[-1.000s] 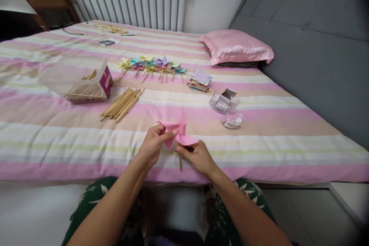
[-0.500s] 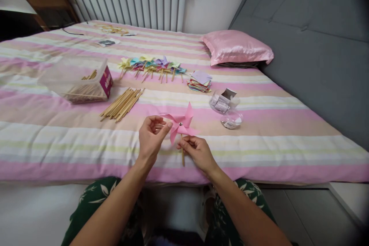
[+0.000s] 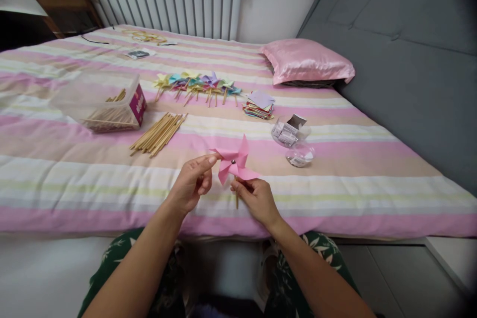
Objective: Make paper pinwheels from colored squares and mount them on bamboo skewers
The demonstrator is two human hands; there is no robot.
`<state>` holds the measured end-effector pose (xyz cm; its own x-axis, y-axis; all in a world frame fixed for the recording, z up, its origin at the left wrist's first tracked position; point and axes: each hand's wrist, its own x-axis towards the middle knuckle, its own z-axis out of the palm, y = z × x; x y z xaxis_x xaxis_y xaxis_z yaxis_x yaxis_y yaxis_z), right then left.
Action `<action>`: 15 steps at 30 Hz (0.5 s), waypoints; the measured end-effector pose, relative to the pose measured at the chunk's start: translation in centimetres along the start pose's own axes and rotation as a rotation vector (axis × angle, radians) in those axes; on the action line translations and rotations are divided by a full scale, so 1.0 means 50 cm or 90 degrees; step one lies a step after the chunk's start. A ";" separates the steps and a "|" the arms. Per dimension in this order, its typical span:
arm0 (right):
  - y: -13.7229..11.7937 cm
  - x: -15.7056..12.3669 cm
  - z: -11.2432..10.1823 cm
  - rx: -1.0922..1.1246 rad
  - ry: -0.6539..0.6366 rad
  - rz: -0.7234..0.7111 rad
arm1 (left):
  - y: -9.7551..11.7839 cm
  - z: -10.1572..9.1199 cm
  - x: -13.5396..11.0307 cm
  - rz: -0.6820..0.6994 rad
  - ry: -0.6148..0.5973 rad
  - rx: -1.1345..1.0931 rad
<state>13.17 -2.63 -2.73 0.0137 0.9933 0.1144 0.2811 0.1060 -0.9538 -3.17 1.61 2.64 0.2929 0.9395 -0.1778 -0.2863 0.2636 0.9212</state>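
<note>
A pink paper pinwheel [image 3: 238,158] with a silvery pin at its centre stands upright on a wooden stick, just above the near side of the bed. My right hand [image 3: 258,199] is closed around the stick just below the blades. At the pinwheel's left, my left hand [image 3: 192,181] has its thumb and forefinger closed at the left blade, the other fingers curled in. Beyond my left hand lies a bundle of wooden sticks [image 3: 158,135]. Small clear containers [image 3: 300,154] with printed labels sit to the right.
Finished pinwheels [image 3: 197,84] in several colours lie in a row farther back, beside a stack of coloured paper squares [image 3: 258,105]. A clear plastic box [image 3: 108,121] with sticks stands at left. A pink pillow [image 3: 307,62] rests against the grey headboard [image 3: 402,59].
My left hand has lowered and turned, its thumb and forefinger now at the left blade. The pinwheel has turned slightly. My right hand keeps its hold on the stick.
</note>
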 end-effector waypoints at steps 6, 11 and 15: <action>-0.003 -0.003 0.002 -0.003 -0.005 -0.002 | 0.009 -0.010 -0.003 -0.054 -0.071 -0.061; -0.008 -0.005 0.003 -0.016 -0.021 -0.005 | 0.007 -0.010 -0.003 -0.055 -0.081 -0.075; -0.012 -0.006 0.003 -0.036 -0.022 -0.010 | 0.004 -0.013 -0.001 -0.046 -0.085 -0.078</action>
<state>12.86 -2.96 -2.23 -0.0249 0.9926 0.1189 0.3352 0.1204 -0.9344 -3.85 1.76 2.61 0.4327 0.8821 -0.1864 -0.3675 0.3614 0.8570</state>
